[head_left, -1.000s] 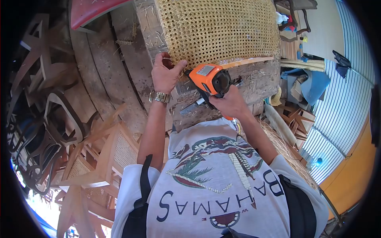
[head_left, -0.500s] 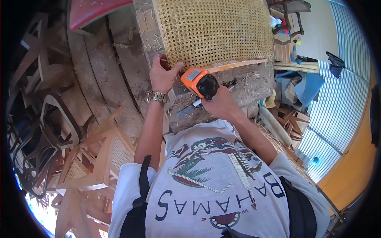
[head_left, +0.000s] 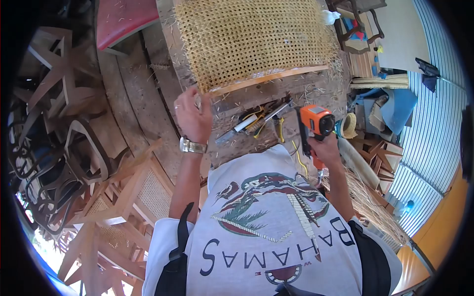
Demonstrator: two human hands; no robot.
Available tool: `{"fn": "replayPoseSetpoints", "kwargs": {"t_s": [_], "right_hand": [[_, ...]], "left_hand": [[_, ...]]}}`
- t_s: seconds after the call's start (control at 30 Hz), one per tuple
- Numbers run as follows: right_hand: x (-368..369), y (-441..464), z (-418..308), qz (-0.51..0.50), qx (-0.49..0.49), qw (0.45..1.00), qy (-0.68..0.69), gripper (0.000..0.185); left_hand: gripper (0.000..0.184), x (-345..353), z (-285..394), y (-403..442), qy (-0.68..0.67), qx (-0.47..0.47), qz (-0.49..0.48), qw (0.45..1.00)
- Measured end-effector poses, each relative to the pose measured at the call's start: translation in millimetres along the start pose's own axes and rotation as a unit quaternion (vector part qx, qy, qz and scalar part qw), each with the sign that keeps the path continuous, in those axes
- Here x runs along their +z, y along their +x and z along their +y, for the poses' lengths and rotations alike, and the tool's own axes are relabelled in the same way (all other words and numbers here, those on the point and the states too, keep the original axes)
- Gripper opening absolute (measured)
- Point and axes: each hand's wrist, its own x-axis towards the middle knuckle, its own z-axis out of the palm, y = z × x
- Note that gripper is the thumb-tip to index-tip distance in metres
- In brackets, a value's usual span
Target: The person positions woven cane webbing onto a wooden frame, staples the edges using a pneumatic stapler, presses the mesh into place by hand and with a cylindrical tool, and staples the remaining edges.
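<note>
A woven cane panel on a wooden frame lies on the workbench, its near wooden rail showing along the edge. My left hand, with a metal watch on the wrist, is at the panel's near left corner. Its fingers are curled together; what they hold, if anything, is hidden. Off to the right, my right hand grips an orange and black staple gun, held apart from the panel over the bench's right side. A yellow hose shows near the gun.
Several hand tools, one white-handled, lie on the workbench among cane scraps. A red-padded seat is at the upper left. Wooden chair frames crowd the left. Long cane strands are at the lower right.
My right hand has carried the staple gun away from the panel's near left corner to the right. The loose tools are now uncovered. My left hand has moved slightly down and left.
</note>
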Motion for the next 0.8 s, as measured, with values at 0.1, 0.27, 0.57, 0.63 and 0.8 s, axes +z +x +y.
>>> {"fn": "replayPoseSetpoints", "kwargs": {"t_s": [0.1,0.27,0.57,0.63,0.8], "right_hand": [[-20,-5,19,0.007,0.064,0.997,0.032,0.025],[-40,7,43,-0.037,0.037,0.996,0.076,0.017],[-73,49,79,-0.103,0.024,0.994,0.038,0.023],[-85,57,88,-0.106,0.037,0.993,0.034,0.023],[-123,74,109,-0.081,0.079,0.99,0.088,0.021]], "left_hand": [[0.053,11,52,-10,0.075,0.081,-0.057,0.992],[0.072,53,104,-39,0.172,0.055,-0.19,0.965],[0.085,107,160,-32,0.159,-0.021,-0.167,0.973],[0.087,119,183,-37,0.199,-0.031,-0.205,0.958],[0.084,145,215,-32,0.088,0.025,-0.199,0.976]]}}
